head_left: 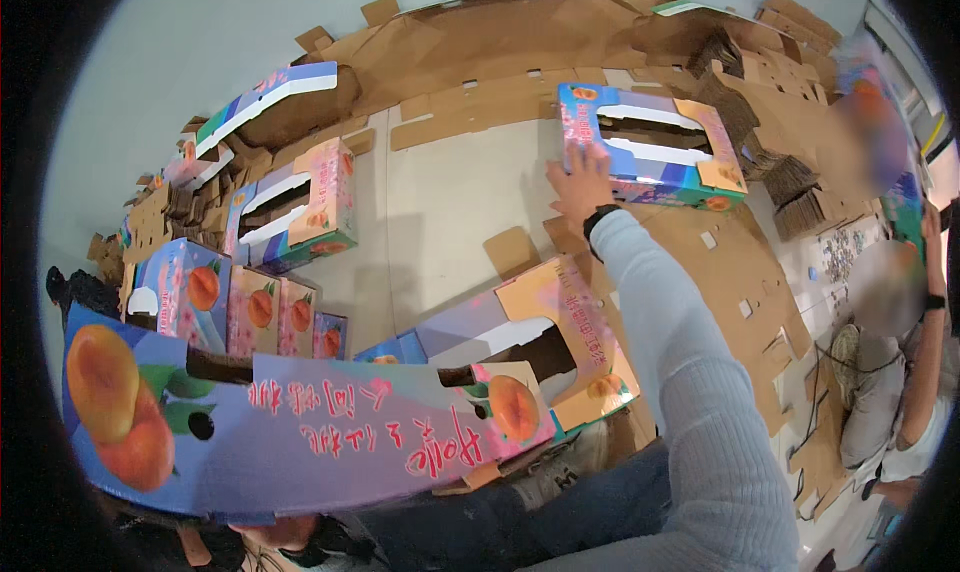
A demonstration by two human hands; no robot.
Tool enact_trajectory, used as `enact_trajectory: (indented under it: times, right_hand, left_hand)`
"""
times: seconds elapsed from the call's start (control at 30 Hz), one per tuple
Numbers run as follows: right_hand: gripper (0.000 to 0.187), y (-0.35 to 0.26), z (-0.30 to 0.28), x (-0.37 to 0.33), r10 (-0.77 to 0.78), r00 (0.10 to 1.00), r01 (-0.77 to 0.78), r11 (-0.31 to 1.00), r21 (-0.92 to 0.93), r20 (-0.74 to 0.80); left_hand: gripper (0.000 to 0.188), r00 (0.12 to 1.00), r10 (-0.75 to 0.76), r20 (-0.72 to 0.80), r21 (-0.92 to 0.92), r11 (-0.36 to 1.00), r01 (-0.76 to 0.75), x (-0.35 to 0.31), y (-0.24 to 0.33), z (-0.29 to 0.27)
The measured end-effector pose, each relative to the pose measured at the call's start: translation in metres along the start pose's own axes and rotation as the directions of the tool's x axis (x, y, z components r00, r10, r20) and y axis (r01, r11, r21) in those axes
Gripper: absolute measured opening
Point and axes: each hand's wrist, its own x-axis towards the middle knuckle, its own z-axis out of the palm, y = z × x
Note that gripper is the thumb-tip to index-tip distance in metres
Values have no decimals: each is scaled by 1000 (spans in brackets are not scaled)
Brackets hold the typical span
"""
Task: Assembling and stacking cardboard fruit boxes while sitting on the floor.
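Note:
My right hand [585, 187], below a light blue sleeve and a black wristband, reaches forward with its fingers spread. Its fingertips lie against the near left corner of a blue and pink fruit carton [640, 180], which has a long opening on top. I do not see my left hand. Close in front, a large blue-purple carton [330, 412] with printed peaches lies tilted across the lower left. Under its lower edge shows a patch of skin [275, 532]; whose it is I cannot make out. Partly behind it sits another open-topped carton [590, 357] with a tan end.
Folded cartons [185, 282] stand at the left, near an upright carton [325, 202]. Brown cardboard sheets [690, 242] cover the floor at the right, beside stacked cardboard [735, 112]. A long brown piece [470, 47] lines the wall. At the far right a co-worker's arm [925, 362] holds a carton.

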Motion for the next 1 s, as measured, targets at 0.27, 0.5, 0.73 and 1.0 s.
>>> enact_trajectory:
  times: [0.27, 0.5, 0.73, 1.0]
  right_hand:
    - [111, 42, 12, 25, 313, 936, -334, 934, 127, 160]
    - [99, 60, -12, -9, 164, 985, -173, 961, 217, 61]
    - [91, 110, -105, -139, -111, 986, 58, 923, 379, 121]
    - [98, 118, -93, -276, -254, 945, 161, 909, 383, 206]
  left_hand:
    - [68, 995, 26, -93, 70, 997, -20, -34, 19, -14]
    - [68, 995, -7, -104, 37, 999, 11, -40, 16, -30]
    - [68, 998, -26, -53, -21, 999, 25, -29, -3, -51]
    - [50, 995, 38, -90, 83, 996, -30, -6, -30, -3]
